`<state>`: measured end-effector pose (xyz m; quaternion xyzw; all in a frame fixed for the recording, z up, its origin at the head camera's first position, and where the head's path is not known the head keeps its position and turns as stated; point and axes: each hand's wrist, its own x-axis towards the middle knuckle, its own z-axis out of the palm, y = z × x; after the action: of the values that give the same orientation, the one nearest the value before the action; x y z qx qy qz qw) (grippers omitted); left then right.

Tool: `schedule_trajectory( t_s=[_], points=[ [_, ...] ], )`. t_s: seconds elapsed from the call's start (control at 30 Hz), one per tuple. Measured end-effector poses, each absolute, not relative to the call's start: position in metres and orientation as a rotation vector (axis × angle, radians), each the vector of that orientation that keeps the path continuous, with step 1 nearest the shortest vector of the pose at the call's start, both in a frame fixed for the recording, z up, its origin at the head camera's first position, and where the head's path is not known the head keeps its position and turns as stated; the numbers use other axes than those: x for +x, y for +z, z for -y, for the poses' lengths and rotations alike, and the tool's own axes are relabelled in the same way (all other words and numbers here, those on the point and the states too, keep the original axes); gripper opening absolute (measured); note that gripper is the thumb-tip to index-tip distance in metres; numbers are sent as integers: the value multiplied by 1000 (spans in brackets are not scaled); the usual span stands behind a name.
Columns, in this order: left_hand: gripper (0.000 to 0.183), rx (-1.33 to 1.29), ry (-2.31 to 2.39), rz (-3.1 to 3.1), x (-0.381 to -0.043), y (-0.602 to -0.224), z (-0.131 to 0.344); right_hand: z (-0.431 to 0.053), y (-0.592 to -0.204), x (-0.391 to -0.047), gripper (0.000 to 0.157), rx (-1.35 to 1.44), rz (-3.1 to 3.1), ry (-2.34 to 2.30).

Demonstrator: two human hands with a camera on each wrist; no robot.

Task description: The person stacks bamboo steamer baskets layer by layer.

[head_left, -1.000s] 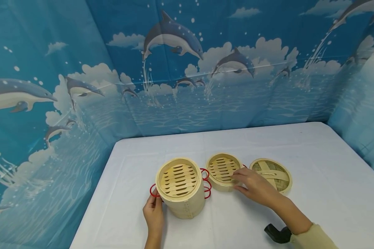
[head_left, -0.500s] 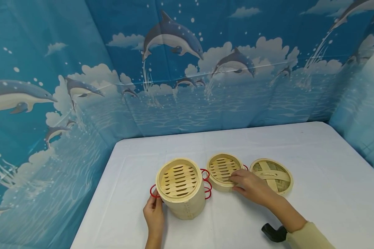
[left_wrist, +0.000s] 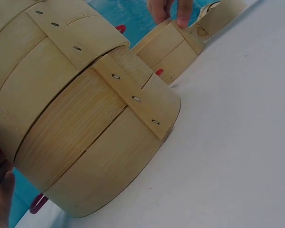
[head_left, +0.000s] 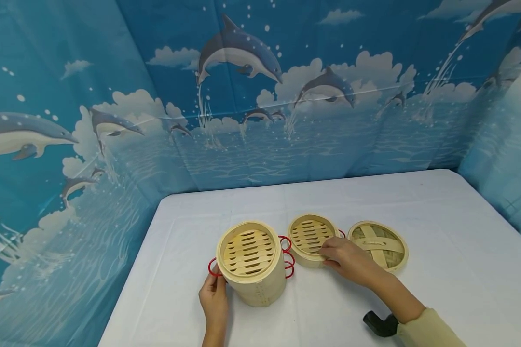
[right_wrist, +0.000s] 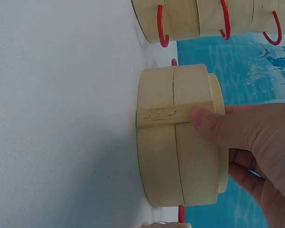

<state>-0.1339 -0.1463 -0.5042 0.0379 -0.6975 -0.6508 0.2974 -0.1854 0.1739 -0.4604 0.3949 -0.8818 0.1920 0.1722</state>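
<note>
A tall stack of bamboo steamer baskets (head_left: 258,284) with red loop handles stands left of the table's middle, slatted base showing on top. My left hand (head_left: 214,295) is at its left side, fingers at a red handle (head_left: 214,266); in the left wrist view the stack hides most of that hand. Just right of the stack sits a single bamboo steamer basket (head_left: 308,236) on the cloth. My right hand (head_left: 351,260) pinches its near right rim, thumb outside on the stapled seam, as the right wrist view shows.
A round woven bamboo lid (head_left: 379,246) with a cross strap lies right of the single basket. All of it is on a white cloth-covered table (head_left: 178,231). A black curved object (head_left: 379,324) is beside the right sleeve (head_left: 430,330). A blue dolphin-print curtain (head_left: 260,159) stands behind.
Very little differs. My right hand and forearm have shifted slightly left, fingers staying on the single basket's rim. The stack and left hand keep their places.
</note>
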Motion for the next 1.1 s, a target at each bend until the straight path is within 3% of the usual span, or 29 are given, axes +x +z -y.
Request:
schedule_trajectory(
  t_s=[0.63,1.1],
  points=[
    [32,-126,-1810,1623,-130,-471,146,-173,-461,-184,26,1098,2509,545],
    [31,-151,-1841,1584,-132,-471,142,-171,-464,-185,24,1105,2517,537]
  ],
)
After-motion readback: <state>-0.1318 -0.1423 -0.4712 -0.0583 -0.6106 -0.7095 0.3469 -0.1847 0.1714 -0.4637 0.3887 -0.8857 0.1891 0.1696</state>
